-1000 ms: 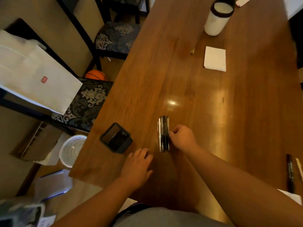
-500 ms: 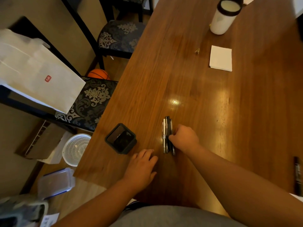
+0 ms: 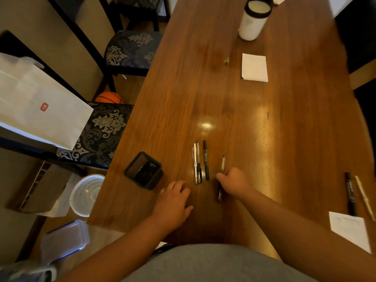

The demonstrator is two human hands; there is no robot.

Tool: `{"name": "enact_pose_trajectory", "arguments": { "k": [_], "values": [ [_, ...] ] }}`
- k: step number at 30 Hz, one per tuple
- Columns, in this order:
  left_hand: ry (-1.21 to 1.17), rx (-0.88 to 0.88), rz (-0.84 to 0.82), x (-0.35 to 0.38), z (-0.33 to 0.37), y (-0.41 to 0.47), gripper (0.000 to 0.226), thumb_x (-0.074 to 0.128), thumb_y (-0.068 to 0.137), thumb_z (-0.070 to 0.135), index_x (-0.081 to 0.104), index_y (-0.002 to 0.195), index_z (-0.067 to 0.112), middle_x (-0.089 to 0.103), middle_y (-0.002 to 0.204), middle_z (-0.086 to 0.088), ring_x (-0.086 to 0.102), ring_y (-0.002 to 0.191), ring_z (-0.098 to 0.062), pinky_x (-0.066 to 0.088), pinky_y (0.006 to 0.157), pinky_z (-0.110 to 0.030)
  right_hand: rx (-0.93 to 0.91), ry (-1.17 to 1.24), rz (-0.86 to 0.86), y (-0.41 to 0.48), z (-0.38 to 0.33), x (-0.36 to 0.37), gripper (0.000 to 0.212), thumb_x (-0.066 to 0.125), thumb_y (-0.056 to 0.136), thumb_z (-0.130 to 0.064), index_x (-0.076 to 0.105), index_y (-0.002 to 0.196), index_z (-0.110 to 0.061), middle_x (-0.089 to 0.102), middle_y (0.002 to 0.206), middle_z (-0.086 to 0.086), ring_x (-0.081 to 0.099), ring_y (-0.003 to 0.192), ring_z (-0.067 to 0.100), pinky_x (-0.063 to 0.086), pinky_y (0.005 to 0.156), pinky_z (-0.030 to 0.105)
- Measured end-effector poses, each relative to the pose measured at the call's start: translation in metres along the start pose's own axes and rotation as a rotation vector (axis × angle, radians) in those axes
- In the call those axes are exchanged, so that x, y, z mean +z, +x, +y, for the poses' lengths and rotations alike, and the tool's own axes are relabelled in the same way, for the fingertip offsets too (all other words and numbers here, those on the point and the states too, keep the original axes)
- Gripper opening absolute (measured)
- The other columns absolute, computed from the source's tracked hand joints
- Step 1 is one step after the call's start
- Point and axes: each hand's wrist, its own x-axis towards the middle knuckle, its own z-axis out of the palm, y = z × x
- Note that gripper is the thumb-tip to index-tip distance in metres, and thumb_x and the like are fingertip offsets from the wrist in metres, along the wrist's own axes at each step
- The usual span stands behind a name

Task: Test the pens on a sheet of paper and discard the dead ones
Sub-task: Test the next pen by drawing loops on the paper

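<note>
Three pens (image 3: 200, 162) lie side by side on the wooden table (image 3: 244, 110), just ahead of my hands. My right hand (image 3: 234, 181) grips a fourth pen (image 3: 219, 193) a little to the right of that group; its tip pokes out beyond my fingers and its black end shows near my wrist. My left hand (image 3: 173, 200) rests flat on the table, fingers relaxed, holding nothing. A sheet of paper (image 3: 349, 227) lies at the near right edge. A black marker (image 3: 350, 193) and a pale pen (image 3: 364, 197) lie just beyond it.
A black square pen holder (image 3: 143, 170) stands left of the pens. A white notepad (image 3: 254, 67) and a white cup with a black rim (image 3: 253, 19) sit farther up the table. Chairs, a white bag (image 3: 40, 102) and a white basket (image 3: 87, 195) are to the left.
My right hand has pulled one pen out of the group and moved it to the right, away from the other three. My left hand has stayed in place.
</note>
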Motion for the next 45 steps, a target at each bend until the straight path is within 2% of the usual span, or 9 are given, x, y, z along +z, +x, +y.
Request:
{"name": "enact_pose_trajectory", "arguments": {
  "k": [3,6,13,17,22,29,33,41,45],
  "values": [
    [-0.112,0.004,-0.020,-0.009,0.012,0.006,0.040,0.051,0.092,0.051,0.053,0.123,0.027,0.051,0.126,0.004,0.045,0.118,-0.016,0.043,0.095,-0.034,0.090,0.453,-0.037,-0.025,0.023,-0.005,0.016,0.053,0.095,-0.022,0.057,0.089,-0.009,0.063,0.061,0.007,0.060,0.045,0.016,0.044,0.041,0.026],
    [-0.278,0.043,-0.064,-0.018,0.036,0.013,0.032,0.053,0.093,0.049,0.058,0.115,0.027,0.058,0.109,0.007,0.054,0.098,-0.010,0.050,0.083,-0.031,0.097,0.716,-0.050,-0.053,0.049,-0.014,0.012,0.049,0.094,-0.014,0.052,0.084,-0.008,0.065,0.057,0.009,0.061,0.046,0.021,0.043,0.039,0.027],
    [-0.353,0.296,-0.113,-0.022,0.124,0.031,0.028,0.056,0.093,0.042,0.060,0.116,0.025,0.065,0.109,0.006,0.059,0.097,-0.009,0.050,0.084,-0.031,0.202,1.037,0.042,-0.104,0.108,-0.043,0.011,0.048,0.092,-0.012,0.056,0.088,-0.006,0.062,0.058,0.009,0.055,0.045,0.018,0.040,0.041,0.024],
    [-0.316,0.378,-0.153,-0.015,0.173,0.039,0.029,0.058,0.092,0.044,0.061,0.113,0.025,0.066,0.106,0.004,0.060,0.096,-0.013,0.049,0.082,-0.035,0.194,1.095,0.052,-0.121,0.141,-0.060,0.015,0.046,0.095,-0.015,0.056,0.086,-0.007,0.061,0.060,0.009,0.055,0.049,0.018,0.040,0.045,0.026],
    [-0.268,0.402,-0.147,0.005,0.232,0.047,0.024,0.062,0.089,0.042,0.065,0.101,0.021,0.068,0.093,-0.001,0.062,0.086,-0.019,0.048,0.073,-0.037,0.078,1.090,0.004,-0.131,0.195,-0.087,0.019,0.059,0.096,-0.025,0.059,0.091,-0.007,0.063,0.065,0.009,0.059,0.055,0.016,0.046,0.050,0.025],
    [-0.183,0.313,-0.143,0.042,0.333,0.052,0.018,0.065,0.088,0.043,0.063,0.099,0.029,0.066,0.090,0.006,0.059,0.079,-0.011,0.045,0.066,-0.027,0.075,1.052,-0.056,-0.131,0.290,-0.134,0.020,0.064,0.093,-0.030,0.063,0.091,-0.010,0.067,0.069,0.008,0.062,0.059,0.016,0.049,0.053,0.025],
    [-0.144,0.276,-0.156,0.067,0.384,0.050,0.019,0.058,0.093,0.041,0.063,0.106,0.028,0.065,0.094,0.006,0.052,0.074,-0.007,0.036,0.060,-0.019,0.072,1.026,-0.112,-0.129,0.337,-0.164,0.021,0.063,0.094,-0.027,0.059,0.092,-0.007,0.066,0.068,0.009,0.061,0.057,0.016,0.049,0.053,0.026],
    [-0.322,0.153,-0.189,0.088,0.436,0.023,0.026,0.054,0.097,0.038,0.071,0.102,0.019,0.067,0.084,0.002,0.057,0.069,-0.010,0.044,0.059,-0.023,0.023,0.936,-0.307,-0.135,0.379,-0.200,0.019,0.063,0.094,-0.020,0.056,0.082,-0.007,0.061,0.063,0.010,0.056,0.052,0.016,0.046,0.048,0.024],
    [-0.469,0.076,-0.294,0.083,0.444,0.019,0.019,0.052,0.099,0.033,0.068,0.094,0.024,0.068,0.081,0.007,0.065,0.073,-0.009,0.056,0.069,-0.029,-0.012,0.923,-0.360,-0.136,0.383,-0.206,0.020,0.062,0.094,-0.021,0.055,0.082,-0.007,0.061,0.064,0.010,0.055,0.053,0.016,0.046,0.048,0.023]
  ]
}}
